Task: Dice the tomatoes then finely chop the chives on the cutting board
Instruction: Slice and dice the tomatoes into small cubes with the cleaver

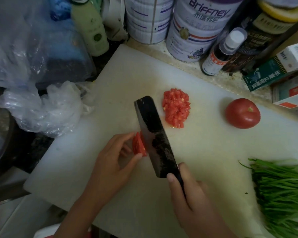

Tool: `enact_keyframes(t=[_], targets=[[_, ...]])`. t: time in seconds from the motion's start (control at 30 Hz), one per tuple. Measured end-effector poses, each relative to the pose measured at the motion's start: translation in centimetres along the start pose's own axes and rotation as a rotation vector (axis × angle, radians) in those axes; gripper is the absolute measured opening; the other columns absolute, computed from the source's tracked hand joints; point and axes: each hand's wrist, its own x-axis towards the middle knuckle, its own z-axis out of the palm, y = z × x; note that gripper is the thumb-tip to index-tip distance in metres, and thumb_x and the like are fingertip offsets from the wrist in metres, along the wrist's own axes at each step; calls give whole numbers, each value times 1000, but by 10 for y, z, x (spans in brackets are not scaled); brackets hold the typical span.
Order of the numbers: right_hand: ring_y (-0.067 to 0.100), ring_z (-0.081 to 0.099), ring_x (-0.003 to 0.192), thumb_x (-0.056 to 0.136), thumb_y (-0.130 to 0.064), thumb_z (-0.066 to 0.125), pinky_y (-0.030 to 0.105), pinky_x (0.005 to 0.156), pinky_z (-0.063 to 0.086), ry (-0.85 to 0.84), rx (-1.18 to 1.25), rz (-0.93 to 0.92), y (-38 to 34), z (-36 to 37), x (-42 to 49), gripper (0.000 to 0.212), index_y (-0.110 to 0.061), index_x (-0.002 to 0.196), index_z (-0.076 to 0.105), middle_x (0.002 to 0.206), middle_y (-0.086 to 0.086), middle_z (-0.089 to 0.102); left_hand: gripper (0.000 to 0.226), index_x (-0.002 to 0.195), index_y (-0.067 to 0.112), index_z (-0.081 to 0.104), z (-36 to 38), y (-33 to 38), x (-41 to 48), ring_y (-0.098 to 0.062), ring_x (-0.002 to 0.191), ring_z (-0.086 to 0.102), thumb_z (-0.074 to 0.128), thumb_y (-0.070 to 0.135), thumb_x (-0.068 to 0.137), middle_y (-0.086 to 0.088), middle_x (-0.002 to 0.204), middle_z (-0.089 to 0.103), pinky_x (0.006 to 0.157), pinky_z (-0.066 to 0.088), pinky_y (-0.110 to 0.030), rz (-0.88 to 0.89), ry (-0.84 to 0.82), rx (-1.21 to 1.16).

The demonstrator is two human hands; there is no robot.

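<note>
Head view, looking down: my right hand is wrapped round the cleaver's handle, thumb pressed on the left side just below the blade, fingers curled tight. The cleaver is dark and mottled. Its long axis runs from my grip at the near right up to a squared end at the far left, and its left side is against the tomato piece. My left hand pinches that piece between thumb and curled fingertips. It is a red wedge, standing on the cutting board near the middle, its length lying roughly along the blade. Just past the blade, on its right, is a heap of diced tomato, small wet red cubes with pale seeds, in a mound stretched near to far. Farther right on the board sits a whole tomato, round and red, its stem scar turned up and to the right. At the near right the chives lie in a loose green bundle, stalks running left to right, thin tips pointing left. Beyond the board's far edge stands a white tin printed "Briffney" in purple with Chinese characters beneath, and to the right a green box also carries Chinese print.
</note>
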Motion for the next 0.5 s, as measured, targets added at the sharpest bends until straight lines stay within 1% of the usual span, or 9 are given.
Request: enact_keyframes(t=[0.03,0.1,0.23,0.37,0.5], targets=[[16,46,47,81,-60,30,23,44,30,-17,3,7,-1,1,0,23,-39,87,36,52,-1,46,48,127,24,60,0,0,0,-5,92,60,59,44,84,15,108,61,80,44,-8,4,-8,4],[14,42,43,82,-57,32,20,44,26,-48,15,6,-1,2,0,19,-38,87,35,49,-3,44,45,126,23,61,-1,-1,0,-4,93,61,59,43,85,15,107,61,81,44,-8,7,-14,6],[14,40,42,89,-55,32,21,44,25,-57,21,1,0,3,2,18,-37,85,34,50,-5,44,45,123,18,64,0,-2,1,-4,92,60,60,42,85,12,104,61,80,45,-10,9,-2,21],[14,40,42,86,-54,32,19,43,23,-74,-11,-18,-1,4,3,13,-41,85,32,51,-6,45,45,124,16,64,1,-1,0,-3,93,60,60,40,86,10,105,61,82,45,-10,18,7,14],[14,39,42,85,-56,29,18,42,21,-69,-44,-47,-2,5,3,17,-39,85,30,51,-8,45,46,125,14,64,1,-1,-2,-2,95,60,59,38,86,7,107,60,85,45,-10,20,23,11]])
